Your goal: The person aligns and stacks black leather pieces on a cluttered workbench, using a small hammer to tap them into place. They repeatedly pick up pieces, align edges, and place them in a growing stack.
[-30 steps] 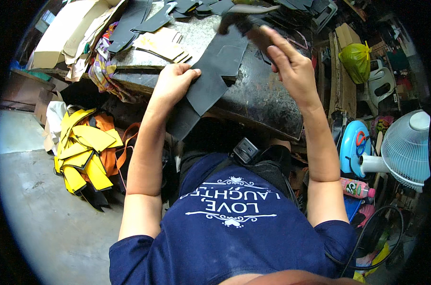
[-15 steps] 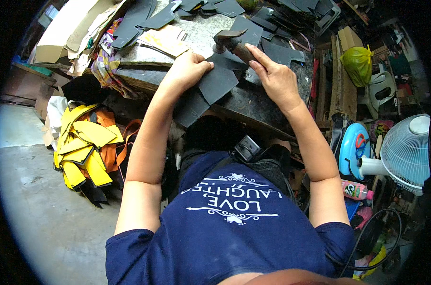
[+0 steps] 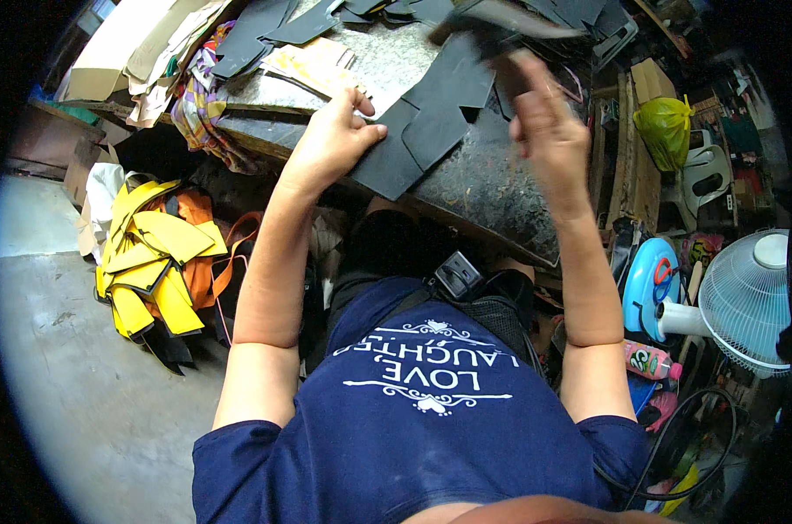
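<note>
My right hand [image 3: 549, 118] grips a hammer [image 3: 509, 65] by its handle. Motion blurs both, with the hammer's head raised above the far part of the worktable. To the left, my left hand [image 3: 333, 140] has its thumb and fingers apart, the thumb tip at the edge of flat black cut sheets [image 3: 391, 162]. These overlap along the table's near edge, one lying partly across another. No grip on them shows. Just beyond my left hand lies a stack of pale, yellowish pieces [image 3: 308, 68].
The worktable [image 3: 501, 188] has a dark, worn near side. More black cut pieces [image 3: 260, 35] lie at its far side. Yellow and black pieces [image 3: 164, 253] hang in a pile at left. A white fan [image 3: 745, 297] stands at right, beside a blue round object [image 3: 645, 288].
The hammer has risen and moved right and away from the sheets in my right hand. My left hand's fingers have spread from the sheet. The black sheets have shifted right.
</note>
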`<act>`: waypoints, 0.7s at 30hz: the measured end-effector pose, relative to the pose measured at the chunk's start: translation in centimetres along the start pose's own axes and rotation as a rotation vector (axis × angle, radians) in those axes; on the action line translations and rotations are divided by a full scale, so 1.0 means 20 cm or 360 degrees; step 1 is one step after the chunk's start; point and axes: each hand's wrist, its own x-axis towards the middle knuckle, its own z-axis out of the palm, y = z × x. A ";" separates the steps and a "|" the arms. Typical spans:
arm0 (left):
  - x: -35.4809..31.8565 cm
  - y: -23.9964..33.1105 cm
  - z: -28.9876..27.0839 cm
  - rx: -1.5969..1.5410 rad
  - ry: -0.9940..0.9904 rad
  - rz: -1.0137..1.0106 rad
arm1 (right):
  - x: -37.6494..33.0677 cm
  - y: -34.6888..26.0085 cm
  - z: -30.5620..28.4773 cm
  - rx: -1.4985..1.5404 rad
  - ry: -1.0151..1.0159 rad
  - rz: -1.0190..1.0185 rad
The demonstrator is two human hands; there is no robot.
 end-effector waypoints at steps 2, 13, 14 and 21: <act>0.04 0.03 0.03 -0.0042 0.0011 0.0067 | -0.01 0.00 0.02 -0.0622 -0.0386 0.0186; 0.14 0.07 0.09 0.0338 0.0162 0.0345 | -0.09 0.03 0.03 -0.0579 -0.0177 -0.0024; 0.15 0.07 0.10 0.0376 0.0172 0.0334 | -0.09 0.03 0.02 -0.0600 -0.0221 0.0071; 0.17 0.03 0.12 0.0571 0.0311 0.0459 | -0.12 0.04 -0.04 0.0381 0.0168 0.0178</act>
